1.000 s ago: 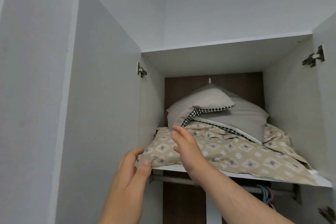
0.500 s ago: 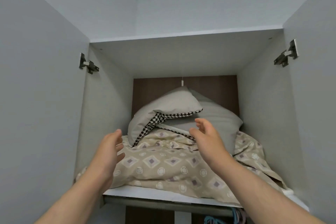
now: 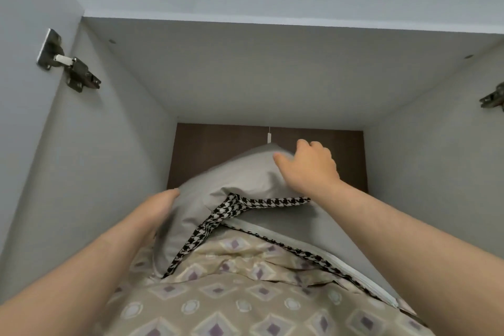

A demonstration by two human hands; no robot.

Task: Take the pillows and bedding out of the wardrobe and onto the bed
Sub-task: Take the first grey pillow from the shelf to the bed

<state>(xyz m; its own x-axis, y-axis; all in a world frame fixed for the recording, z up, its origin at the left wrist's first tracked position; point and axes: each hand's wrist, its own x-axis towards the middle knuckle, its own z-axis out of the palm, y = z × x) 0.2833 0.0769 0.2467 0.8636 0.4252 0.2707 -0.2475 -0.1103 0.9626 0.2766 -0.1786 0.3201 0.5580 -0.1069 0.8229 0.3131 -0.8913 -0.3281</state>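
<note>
Right hand (image 3: pixel 311 166) is curling its fingers over the top corner of the upper grey pillow (image 3: pixel 240 180); left hand (image 3: pixel 155 213) is lying flat and open against its left side. Pillow is sitting inside the wardrobe (image 3: pixel 114 161), atop a second pillow (image 3: pixel 308 226) and patterned bedding (image 3: pixel 231 294).

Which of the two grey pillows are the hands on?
The upper pillow: left hand at its side, right hand at its top corner. The lower pillow lies untouched beneath.

No legible text or labels, seemingly.
</note>
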